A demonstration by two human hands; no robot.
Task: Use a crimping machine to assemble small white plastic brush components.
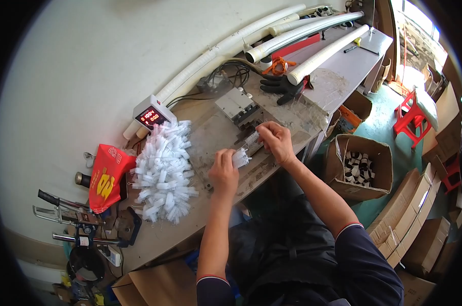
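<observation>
My left hand (224, 171) is closed around a white bristle brush (240, 158), whose bristles stick out past my fingers toward the right. Close beside it, my right hand (276, 143) pinches at the edge of a small metal fixture (249, 133); whatever lies between those fingertips is too small to make out. The fixture sits at the near side of a grey metal box (236, 104) on the worktable. Left of my hands, a large heap of white bristle brushes (164, 176) covers part of the table.
A display box with red digits (152, 115) stands behind the heap, next to a red bag (107, 178). A black glove (283, 86) and long white tubes (328, 55) lie farther back. Right of the table, a cardboard box (338, 186) holds black-and-white pieces; a red stool (412, 121) stands beyond.
</observation>
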